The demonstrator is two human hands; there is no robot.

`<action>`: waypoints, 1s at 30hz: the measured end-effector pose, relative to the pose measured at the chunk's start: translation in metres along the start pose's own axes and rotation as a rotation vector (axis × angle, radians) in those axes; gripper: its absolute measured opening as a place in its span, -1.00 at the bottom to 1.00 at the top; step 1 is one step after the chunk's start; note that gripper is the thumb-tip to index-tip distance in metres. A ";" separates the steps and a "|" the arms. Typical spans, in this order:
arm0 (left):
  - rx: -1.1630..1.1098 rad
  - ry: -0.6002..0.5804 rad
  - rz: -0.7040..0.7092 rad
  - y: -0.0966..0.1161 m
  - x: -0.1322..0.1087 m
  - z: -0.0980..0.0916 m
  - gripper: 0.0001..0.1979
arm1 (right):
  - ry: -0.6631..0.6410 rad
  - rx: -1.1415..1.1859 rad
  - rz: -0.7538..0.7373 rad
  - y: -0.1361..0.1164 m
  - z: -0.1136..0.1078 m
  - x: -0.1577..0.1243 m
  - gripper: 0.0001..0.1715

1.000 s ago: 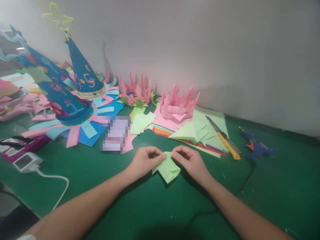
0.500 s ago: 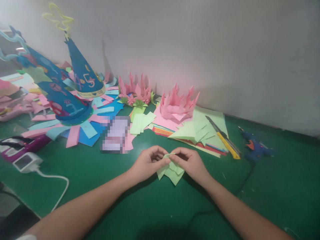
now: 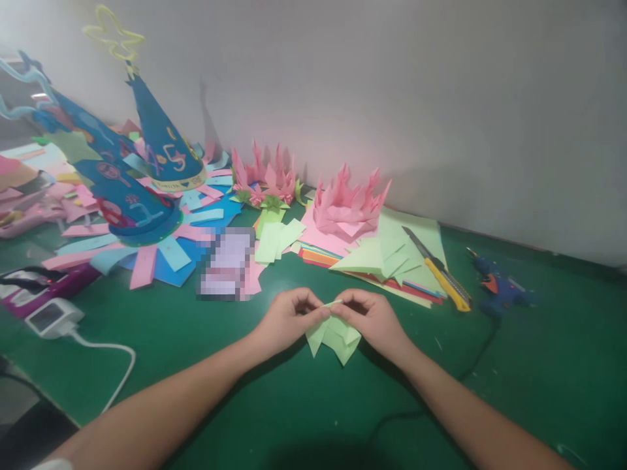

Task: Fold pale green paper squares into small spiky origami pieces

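A folded piece of light green paper (image 3: 337, 336) is pinched between both hands above the green table (image 3: 284, 418). My left hand (image 3: 289, 320) grips its upper left edge with thumb and fingertips. On the upper right edge, my right hand (image 3: 369, 320) does the same, the two thumbs close together. Pointed flaps of the paper hang below the thumbs. The fingers partly hide its top. Beyond the hands stands a pink paper crown (image 3: 347, 205) on a stack of coloured paper (image 3: 414, 238).
A yellow utility knife (image 3: 443, 281) lies on the paper stack's right side, with a blue glue gun (image 3: 504, 287) farther right. Blue cone hats (image 3: 161, 137), a second pink crown (image 3: 264, 173), a blurred phone (image 3: 226, 264) and a white plug with cable (image 3: 53, 318) are at left.
The green paper has shifted slightly in my fingers, its lower flaps a little lower and differently spread. Both hands stay in nearly the same place, still pinching it.
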State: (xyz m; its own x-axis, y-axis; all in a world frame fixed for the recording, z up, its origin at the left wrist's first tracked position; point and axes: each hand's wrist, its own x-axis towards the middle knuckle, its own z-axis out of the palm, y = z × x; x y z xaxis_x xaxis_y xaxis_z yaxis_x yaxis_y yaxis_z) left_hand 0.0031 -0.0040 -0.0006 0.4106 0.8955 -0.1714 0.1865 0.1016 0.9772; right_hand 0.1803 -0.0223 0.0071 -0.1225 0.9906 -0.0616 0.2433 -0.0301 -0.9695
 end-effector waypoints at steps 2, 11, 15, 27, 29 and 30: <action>0.012 0.000 -0.018 0.001 0.000 0.000 -0.75 | -0.006 0.004 0.002 0.000 0.000 0.000 -0.76; 0.041 -0.015 -0.054 0.002 -0.001 0.000 -0.77 | -0.022 -0.045 -0.018 0.002 -0.001 0.001 -0.74; 0.046 -0.025 -0.068 0.003 0.000 0.000 -0.78 | -0.031 -0.053 -0.023 0.003 -0.001 0.001 -0.76; 0.000 -0.029 -0.022 -0.003 -0.001 0.001 -0.77 | -0.084 -0.037 -0.063 0.002 -0.004 0.001 -0.76; 0.009 -0.030 -0.019 -0.004 0.000 0.000 -0.77 | -0.090 -0.032 -0.076 0.003 -0.004 0.001 -0.77; 0.014 -0.033 -0.021 -0.004 0.000 0.000 -0.77 | -0.093 -0.027 -0.082 0.003 -0.004 0.001 -0.77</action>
State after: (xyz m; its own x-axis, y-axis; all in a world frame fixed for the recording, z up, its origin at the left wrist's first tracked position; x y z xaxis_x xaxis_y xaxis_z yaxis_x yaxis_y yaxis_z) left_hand 0.0026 -0.0045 -0.0041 0.4359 0.8783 -0.1966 0.2079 0.1143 0.9714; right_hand 0.1850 -0.0205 0.0048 -0.2314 0.9728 -0.0057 0.2551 0.0550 -0.9654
